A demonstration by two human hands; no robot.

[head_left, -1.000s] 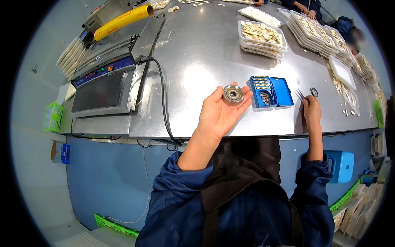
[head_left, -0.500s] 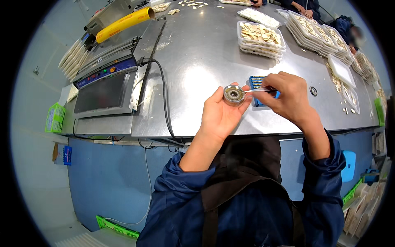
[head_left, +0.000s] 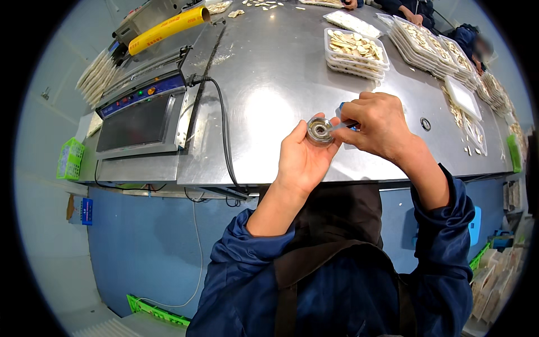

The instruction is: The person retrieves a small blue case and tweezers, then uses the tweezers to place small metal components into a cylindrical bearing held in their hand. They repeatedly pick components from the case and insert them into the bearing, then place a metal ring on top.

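Note:
My left hand is turned palm up and holds a round metal bearing with its fingers curled under the rim. Pinched in my right hand is a pair of tweezers, whose tips reach to the bearing's right edge. The tips' exact contact is too small to make out. Behind my right hand lies a blue box, now mostly hidden. A dark ring rests on the steel table to the right of that hand.
The steel table carries stacked clear trays of pale slices, with more trays at far right. A sealing machine with a black cable stands left. Other people's hands work at the far side.
My right hand has moved slightly left and up, and now covers most of the blue box. The tweezers have turned a little. The bearing stays in my left hand, tilted slightly differently.

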